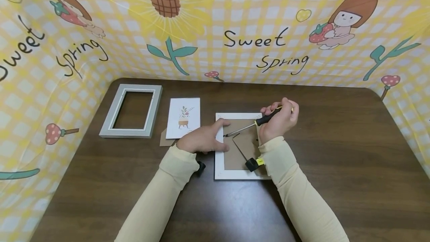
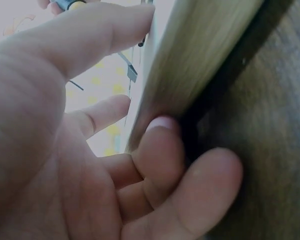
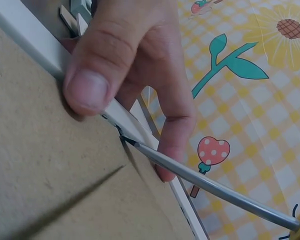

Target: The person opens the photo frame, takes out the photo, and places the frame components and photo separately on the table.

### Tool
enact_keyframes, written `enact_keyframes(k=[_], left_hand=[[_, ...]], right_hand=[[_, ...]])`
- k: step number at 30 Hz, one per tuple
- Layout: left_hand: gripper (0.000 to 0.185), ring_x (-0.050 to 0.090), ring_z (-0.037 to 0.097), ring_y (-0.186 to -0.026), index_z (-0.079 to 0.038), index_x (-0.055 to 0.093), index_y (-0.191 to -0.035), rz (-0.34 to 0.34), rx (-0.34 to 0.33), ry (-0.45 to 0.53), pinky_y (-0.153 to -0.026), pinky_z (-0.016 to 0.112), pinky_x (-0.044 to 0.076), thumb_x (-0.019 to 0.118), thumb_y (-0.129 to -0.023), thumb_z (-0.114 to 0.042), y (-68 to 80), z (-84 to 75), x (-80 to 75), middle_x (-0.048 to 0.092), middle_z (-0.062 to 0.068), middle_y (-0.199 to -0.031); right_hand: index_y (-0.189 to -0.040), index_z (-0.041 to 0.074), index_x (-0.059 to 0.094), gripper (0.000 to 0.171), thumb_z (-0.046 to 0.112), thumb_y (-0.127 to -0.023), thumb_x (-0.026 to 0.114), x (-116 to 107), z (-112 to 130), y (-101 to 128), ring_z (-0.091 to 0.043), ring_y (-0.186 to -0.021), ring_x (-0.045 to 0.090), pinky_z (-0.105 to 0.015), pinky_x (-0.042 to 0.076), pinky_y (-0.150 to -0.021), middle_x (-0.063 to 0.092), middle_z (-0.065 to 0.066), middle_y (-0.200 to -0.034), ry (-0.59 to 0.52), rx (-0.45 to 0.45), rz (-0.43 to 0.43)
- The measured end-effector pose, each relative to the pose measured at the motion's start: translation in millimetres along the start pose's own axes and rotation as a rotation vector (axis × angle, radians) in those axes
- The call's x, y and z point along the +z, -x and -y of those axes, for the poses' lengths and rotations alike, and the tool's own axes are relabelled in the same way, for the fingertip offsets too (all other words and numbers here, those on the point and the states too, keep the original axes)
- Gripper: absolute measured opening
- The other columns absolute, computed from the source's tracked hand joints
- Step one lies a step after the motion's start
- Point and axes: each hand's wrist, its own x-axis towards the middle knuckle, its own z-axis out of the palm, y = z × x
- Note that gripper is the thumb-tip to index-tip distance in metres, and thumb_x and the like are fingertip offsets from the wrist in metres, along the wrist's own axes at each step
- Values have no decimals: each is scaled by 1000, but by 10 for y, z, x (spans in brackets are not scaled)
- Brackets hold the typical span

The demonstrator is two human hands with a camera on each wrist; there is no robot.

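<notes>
A white picture frame lies face down with its brown backing board showing. My left hand grips its left side, the thumb and index finger over the rim and other fingers curled against the outer side. In my right hand I hold a screwdriver by its black and yellow handle. Its tip touches the inner left edge of the frame, beside a small dark tab, in the right wrist view. A thin dark line crosses the board; I cannot tell whether it is a shadow.
A grey-white frame, through whose opening the table shows, lies at the left. Beside it a white card with a potted plant picture overlaps a brown board. Behind the brown table stands a yellow checked cloth.
</notes>
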Motion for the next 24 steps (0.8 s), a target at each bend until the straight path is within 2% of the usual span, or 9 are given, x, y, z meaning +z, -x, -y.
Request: enact_keyframes(k=[5,10,17,24], left_hand=[[82,47,17,-54,-33,31,-156,-1,-8,-6,-58,36,45,78,-88,-32,-4,-2,7,64,2,-92],[83,48,17,-56,-35,30,-156,-3,-27,2,-59,36,44,79,-89,-32,-11,-10,11,61,6,-80],[85,52,18,-57,-34,29,-156,-17,-48,2,-57,35,45,80,-88,-33,-11,-18,15,52,3,-67],[85,53,18,-57,-33,28,-157,-16,-43,-12,-58,35,45,80,-89,-35,-9,-26,5,52,2,-67]], right_hand=[[-84,8,48,16,11,-100,48,-11,-13,-4,-17,-44,40,-30,45,-46,42,-7,-62,-9,4,-10],[-84,9,47,18,12,-101,48,-22,-12,0,-16,-44,40,-30,46,-46,41,-6,-62,-18,16,-16],[-82,9,44,20,15,-102,44,-52,-59,-15,-18,-46,38,-30,43,-46,40,-6,-60,-36,63,-73],[-83,9,45,18,16,-100,45,-127,-155,-85,-17,-45,39,-29,42,-45,41,-4,-59,-43,163,-168]])
